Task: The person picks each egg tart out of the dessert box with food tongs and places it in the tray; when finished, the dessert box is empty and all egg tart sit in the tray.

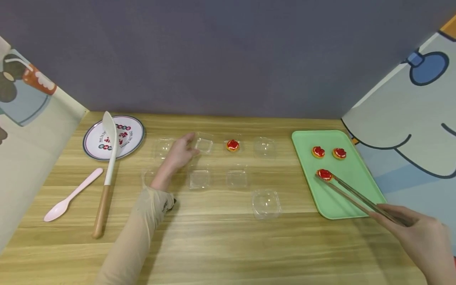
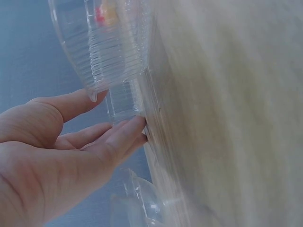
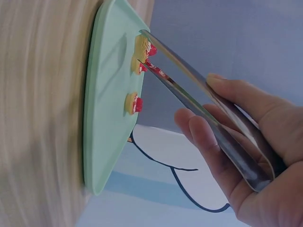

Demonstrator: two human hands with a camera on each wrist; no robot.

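Observation:
My right hand [image 1: 424, 233] grips metal tongs [image 1: 360, 200]. Their tips close around a small tart with red topping [image 1: 324, 174], held just over the green tray [image 1: 342, 198]. Two similar tarts [image 1: 318, 152] sit farther back on that tray, also seen in the right wrist view. My left hand [image 1: 179, 152] reaches over the table to a clear plastic box [image 1: 204, 145]. In the left wrist view its thumb is right at the corner of a clear box [image 2: 116, 52], with the other fingers [image 2: 125, 137] extended below. Another clear box [image 1: 240, 146] to the right contains one tart.
Several more clear plastic boxes [image 1: 266, 204] stand across the middle of the wooden table [image 1: 213, 245]. At the left lie a patterned plate [image 1: 133, 144], a long wooden-handled spoon [image 1: 107, 186] across it, and a pink spoon [image 1: 73, 194]. A grey panel stands behind, with printed side walls.

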